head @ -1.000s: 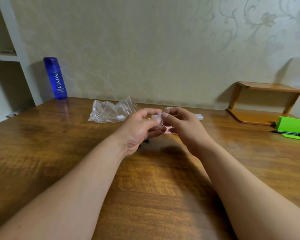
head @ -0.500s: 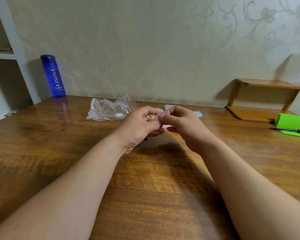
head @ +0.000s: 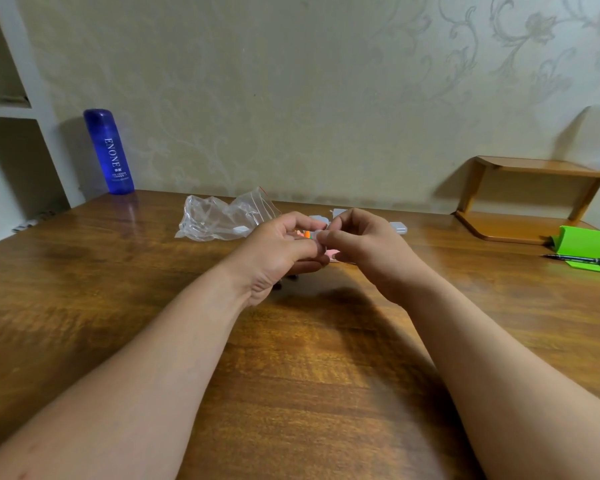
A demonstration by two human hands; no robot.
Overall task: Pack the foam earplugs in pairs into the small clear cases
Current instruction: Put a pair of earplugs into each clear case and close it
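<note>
Foam earplug (head: 307, 233), orange, sits at the small clear case (head: 316, 235) that my left hand (head: 278, 252) grips with curled fingers; my right hand (head: 364, 249) pinches its edge. Packing appears unfinished: a pink earplug (head: 332, 252) and spare cases (head: 397, 227) lie on the table (head: 291, 358).

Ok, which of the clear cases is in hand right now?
The clear case pinched between left hand and right hand, an orange earplug showing by it. The other cases lie on the table behind the hands.
</note>
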